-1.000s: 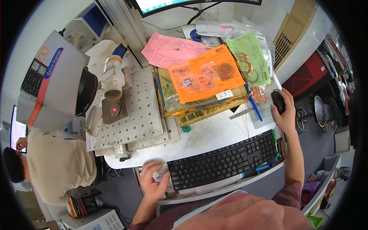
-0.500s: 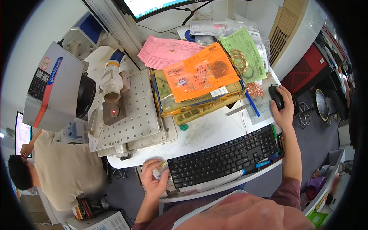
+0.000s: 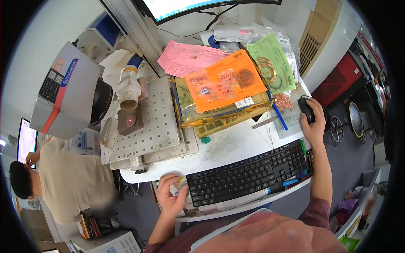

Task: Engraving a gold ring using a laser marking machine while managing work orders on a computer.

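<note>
My right hand (image 3: 314, 124) rests over a black computer mouse (image 3: 307, 109) at the right of the white desk, fingers curved round it. At the left end of the black keyboard (image 3: 249, 173), my left hand (image 3: 171, 196) hovers by the tray edge, fingers bent and thumb apart, with nothing visibly gripped. Something small and yellow shows beside its fingertips. Left of the desk's middle, under the grey laser marking head (image 3: 69, 90), a perforated metal plate (image 3: 154, 137) bears a dark block (image 3: 130, 121) with a red light dot on it.
A yellowish tray (image 3: 202, 122) carries an orange bag (image 3: 225, 80); pink (image 3: 190, 59) and green (image 3: 274, 61) sheets lie around it, with copper rings on the green one. A blue pen (image 3: 280, 118) and steel ruler (image 3: 263, 123) lie nearby. Another person (image 3: 76, 181) sits at left.
The whole view has shifted slightly, so the desk things appear a little farther right. Both hands keep nearly the same places, the right one still on the mouse.
</note>
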A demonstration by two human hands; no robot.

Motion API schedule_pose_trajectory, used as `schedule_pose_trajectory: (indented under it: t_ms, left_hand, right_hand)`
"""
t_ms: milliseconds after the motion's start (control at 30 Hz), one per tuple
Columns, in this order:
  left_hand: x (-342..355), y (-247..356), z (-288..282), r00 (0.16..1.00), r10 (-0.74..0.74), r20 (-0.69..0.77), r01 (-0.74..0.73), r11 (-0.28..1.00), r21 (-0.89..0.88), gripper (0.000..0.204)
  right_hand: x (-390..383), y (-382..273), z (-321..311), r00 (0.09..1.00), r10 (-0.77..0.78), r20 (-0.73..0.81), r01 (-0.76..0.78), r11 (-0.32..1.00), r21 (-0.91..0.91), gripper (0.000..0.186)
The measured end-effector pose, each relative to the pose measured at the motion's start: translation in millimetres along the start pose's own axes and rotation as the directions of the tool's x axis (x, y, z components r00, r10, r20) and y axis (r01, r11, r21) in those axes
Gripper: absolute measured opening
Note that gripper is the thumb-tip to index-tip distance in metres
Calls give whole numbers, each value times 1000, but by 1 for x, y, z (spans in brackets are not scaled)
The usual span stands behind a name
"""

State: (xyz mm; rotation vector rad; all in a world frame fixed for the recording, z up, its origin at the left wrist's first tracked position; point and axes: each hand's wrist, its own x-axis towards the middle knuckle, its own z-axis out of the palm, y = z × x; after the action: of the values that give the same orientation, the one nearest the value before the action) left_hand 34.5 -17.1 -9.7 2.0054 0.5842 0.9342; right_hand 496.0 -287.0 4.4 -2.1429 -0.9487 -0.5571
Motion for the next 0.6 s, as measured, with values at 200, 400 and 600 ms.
schedule_pose_trajectory:
  t_ms: [200, 400, 600]
  left_hand:
    - [0, -1, 0, 1000, 1, -5, -1, 1000, 19, 33]
    - [-3, -1, -3, 999, -11, 35, 10, 1000, 22, 37]
    - [0, -1, -1, 1000, 16, -8, -16, 998, 56, 32]
  right_hand:
    - [-1, -3, 0, 1000, 14, -16, -14, 1000, 5, 43]
    - [-1, -2, 0, 1000, 12, -27, -12, 1000, 10, 41]
    - [0, -1, 0, 999, 14, -30, -14, 1000, 7, 39]
